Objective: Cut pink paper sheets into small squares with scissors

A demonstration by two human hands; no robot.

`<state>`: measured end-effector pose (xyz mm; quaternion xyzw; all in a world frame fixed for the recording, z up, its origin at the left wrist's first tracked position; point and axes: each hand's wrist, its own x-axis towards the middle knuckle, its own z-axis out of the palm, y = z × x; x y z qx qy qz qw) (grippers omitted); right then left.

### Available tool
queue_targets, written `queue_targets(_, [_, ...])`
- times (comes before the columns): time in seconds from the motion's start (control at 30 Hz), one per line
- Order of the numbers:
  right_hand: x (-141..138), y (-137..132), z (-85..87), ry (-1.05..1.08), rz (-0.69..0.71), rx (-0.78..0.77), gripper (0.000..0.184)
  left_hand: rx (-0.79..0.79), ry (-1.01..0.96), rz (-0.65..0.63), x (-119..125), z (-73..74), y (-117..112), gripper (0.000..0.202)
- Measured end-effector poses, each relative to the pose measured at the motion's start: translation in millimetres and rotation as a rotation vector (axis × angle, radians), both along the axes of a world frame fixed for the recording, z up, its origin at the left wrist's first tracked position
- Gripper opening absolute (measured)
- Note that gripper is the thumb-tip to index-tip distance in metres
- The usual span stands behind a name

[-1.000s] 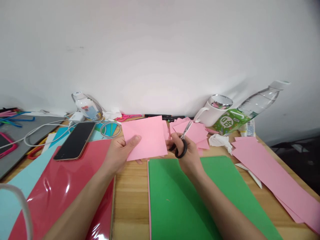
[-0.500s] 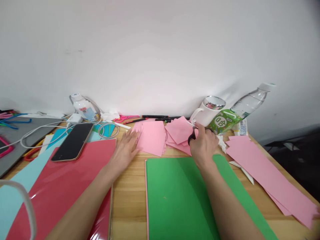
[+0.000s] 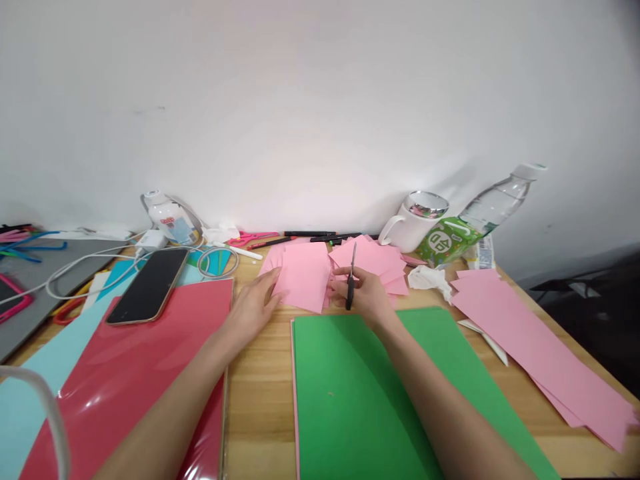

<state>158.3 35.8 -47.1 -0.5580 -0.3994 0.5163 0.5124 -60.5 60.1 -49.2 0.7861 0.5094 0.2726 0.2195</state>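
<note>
A stack of pink paper squares (image 3: 303, 277) lies on the wooden table near the wall. At its left edge rests my left hand (image 3: 253, 307), fingers stretched out and touching the paper. My right hand (image 3: 367, 300) holds black-handled scissors (image 3: 350, 290), blades pointing up and away from me. Its fingertips reach the right edge of the same stack. Behind this hand spreads a looser pile of pink pieces (image 3: 370, 257), partly covered by it. Below both piles lies a green sheet (image 3: 360, 393), with pink paper showing along its left edge.
Long pink strips (image 3: 530, 340) lie at the right. A white mug (image 3: 415, 223), a green packet (image 3: 445, 241), a tilted clear bottle (image 3: 497, 200) and a crumpled tissue (image 3: 430, 280) stand or lie behind. Leftward are a phone (image 3: 149, 287), red paper (image 3: 135, 373), a white bottle (image 3: 173, 220) and pens (image 3: 310, 233).
My right hand has moved left with the scissors, from the loose pink pile to the square stack's right edge. The loose pile has spread rightward. My left hand has barely moved.
</note>
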Motion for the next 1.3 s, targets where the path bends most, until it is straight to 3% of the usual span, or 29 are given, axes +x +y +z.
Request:
queue_targets(0.13, [-3.4,-2.6,2.8,0.045,-0.026,0.020,0.039,-0.071,-0.155,0.025,3.3,6.8,-2.1,0.045])
queue_targets(0.33, [-10.0,-4.5,4.4,0.089,-0.050,0.044,0.043,-0.385,-0.742,0.136,9.6,28.6,-9.6,0.046])
queue_targets(0.47, [-13.4,-6.2,7.0,0.086,-0.023,0.216,0.036,-0.546,-1.102,0.115,9.2,37.2,-10.1,0.030])
queue_targets(0.6, [-16.9,-11.0,9.3,-0.016,0.032,0.424,0.027,-0.538,-1.036,0.022,5.2,36.8,-9.8,0.041])
queue_targets(0.7, [-21.2,-15.9,10.9,-0.032,0.118,0.522,0.025,-0.428,-0.882,0.021,2.6,35.3,-12.4,0.033])
queue_targets(0.8, [-24.1,-18.1,14.5,0.042,0.130,0.460,0.028,-0.382,-0.781,0.056,0.5,36.8,-15.7,0.027])
queue_targets(0.87, [-23.5,-16.5,17.2,0.187,0.069,0.318,0.024,-0.440,-0.768,0.035,-1.6,39.9,-17.8,0.025])
queue_targets(0.97, [-19.8,-11.2,18.2,0.406,-0.070,0.118,0.027,-0.666,-0.723,-0.082,-5.0,46.2,-20.6,0.024])
queue_targets(1.07, [-15.1,-5.6,14.5,0.474,-0.158,0.037,0.043,-0.847,-0.642,-0.204,-5.0,50.1,-21.0,0.023])
queue_targets(1.13, [-12.2,-2.9,10.8,0.478,-0.246,0.068,0.052,-0.850,-0.742,-0.158,-2.5,49.7,-18.4,0.023])
queue_targets(1.23, [-8.0,-0.3,6.8,0.446,-0.479,0.155,0.052,-0.765,-1.050,0.046,2.5,46.2,-12.8,0.021])
queue_targets(1.3, [-6.0,0.2,5.8,0.425,-0.607,0.180,0.050,-0.776,-1.164,0.074,5.1,44.3,-11.8,0.033])
